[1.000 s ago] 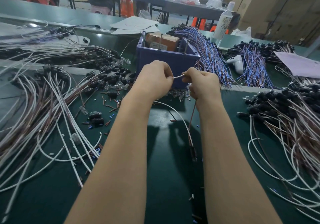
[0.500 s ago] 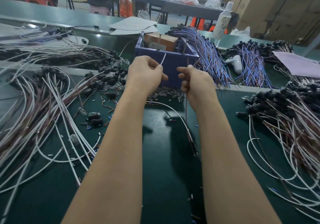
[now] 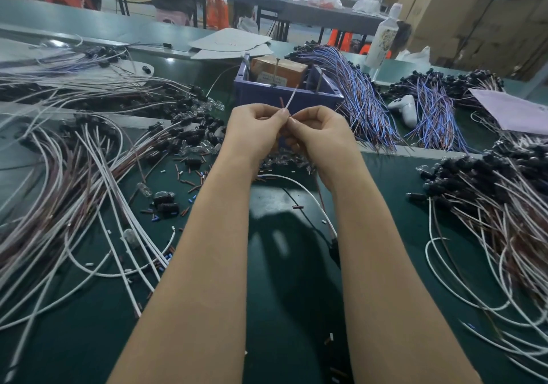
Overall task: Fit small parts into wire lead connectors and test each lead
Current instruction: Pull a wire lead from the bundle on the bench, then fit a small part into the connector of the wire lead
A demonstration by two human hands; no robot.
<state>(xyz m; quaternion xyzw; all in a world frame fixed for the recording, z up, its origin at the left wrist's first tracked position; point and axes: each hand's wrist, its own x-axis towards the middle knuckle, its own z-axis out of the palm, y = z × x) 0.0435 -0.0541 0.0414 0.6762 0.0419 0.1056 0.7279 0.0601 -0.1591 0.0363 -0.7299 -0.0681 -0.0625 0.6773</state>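
Note:
My left hand (image 3: 255,134) and my right hand (image 3: 320,137) meet fingertip to fingertip in front of the blue bin (image 3: 267,94). Both pinch the ends of one wire lead (image 3: 292,96), whose white and brown tips stick up above my fingers. The rest of the lead's white wire (image 3: 299,186) curves down between my forearms to a black connector near my right forearm. Any small part in my fingers is hidden.
Bundles of white and brown leads (image 3: 74,182) cover the left of the green mat; another pile (image 3: 498,202) lies right. Blue-purple leads (image 3: 361,99) drape behind the bin. Loose sleeves and black connectors (image 3: 166,200) scatter left. A white bottle (image 3: 382,39) stands far back.
My hands were apart half a second ago, the left one holding the white wire end up; they have come together and both wire tips now stand side by side between my fingers.

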